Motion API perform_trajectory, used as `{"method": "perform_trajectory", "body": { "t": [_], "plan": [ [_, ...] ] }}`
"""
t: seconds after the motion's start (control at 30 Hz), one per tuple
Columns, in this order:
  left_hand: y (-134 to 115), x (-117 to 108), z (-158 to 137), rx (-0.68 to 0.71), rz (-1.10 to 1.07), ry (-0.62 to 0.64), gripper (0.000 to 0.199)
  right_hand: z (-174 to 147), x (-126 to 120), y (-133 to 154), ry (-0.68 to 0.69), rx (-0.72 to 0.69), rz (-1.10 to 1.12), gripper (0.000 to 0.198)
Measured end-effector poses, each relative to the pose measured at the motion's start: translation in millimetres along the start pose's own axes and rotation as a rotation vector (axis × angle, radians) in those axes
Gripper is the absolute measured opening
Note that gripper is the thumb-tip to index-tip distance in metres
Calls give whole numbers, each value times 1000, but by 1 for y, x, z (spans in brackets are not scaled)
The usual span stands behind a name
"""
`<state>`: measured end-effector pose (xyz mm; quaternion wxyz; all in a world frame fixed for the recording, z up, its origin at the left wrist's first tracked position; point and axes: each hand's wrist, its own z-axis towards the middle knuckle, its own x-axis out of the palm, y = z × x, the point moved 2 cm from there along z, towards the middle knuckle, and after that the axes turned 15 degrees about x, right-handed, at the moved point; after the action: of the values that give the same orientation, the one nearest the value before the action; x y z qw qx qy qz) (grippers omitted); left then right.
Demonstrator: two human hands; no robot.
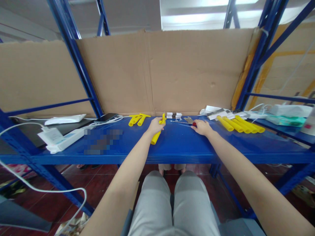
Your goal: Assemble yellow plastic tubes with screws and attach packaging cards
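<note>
My left hand point(156, 125) is closed around a yellow T-shaped tube piece point(154, 138), its wide round end pointing down toward me and its crosspiece showing above the fingers. My right hand point(202, 127) rests on the blue tabletop with its fingers around the red handle of a screwdriver point(194, 124). The thin shaft points left along the table. Just behind it lies a small flat metal piece point(189, 120). Between my hands, near the cardboard, sit several small white pieces with dark bands point(174, 115), with tiny loose parts point(174, 119) in front.
More yellow T-shaped pieces point(140, 120) lie left of my left hand. Several yellow tubes point(242, 126) are lined up at right beside white packets point(216, 113). At left are a white power strip point(66, 139), cables and a dark phone point(108, 117). A cardboard panel point(172, 72) closes the back.
</note>
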<state>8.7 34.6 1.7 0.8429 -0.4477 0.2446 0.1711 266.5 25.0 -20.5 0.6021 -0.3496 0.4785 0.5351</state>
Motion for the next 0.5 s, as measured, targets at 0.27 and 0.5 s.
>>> {"method": "perform_trajectory", "body": {
  "t": [0.27, 0.5],
  "plan": [
    [2, 0, 1, -6, -13, -1, 43, -1, -4, 1, -17, -9, 7, 36],
    [-1, -1, 1, -10, -62, -24, 45, -9, -14, 9, -114, -39, 2, 35]
  ]
}}
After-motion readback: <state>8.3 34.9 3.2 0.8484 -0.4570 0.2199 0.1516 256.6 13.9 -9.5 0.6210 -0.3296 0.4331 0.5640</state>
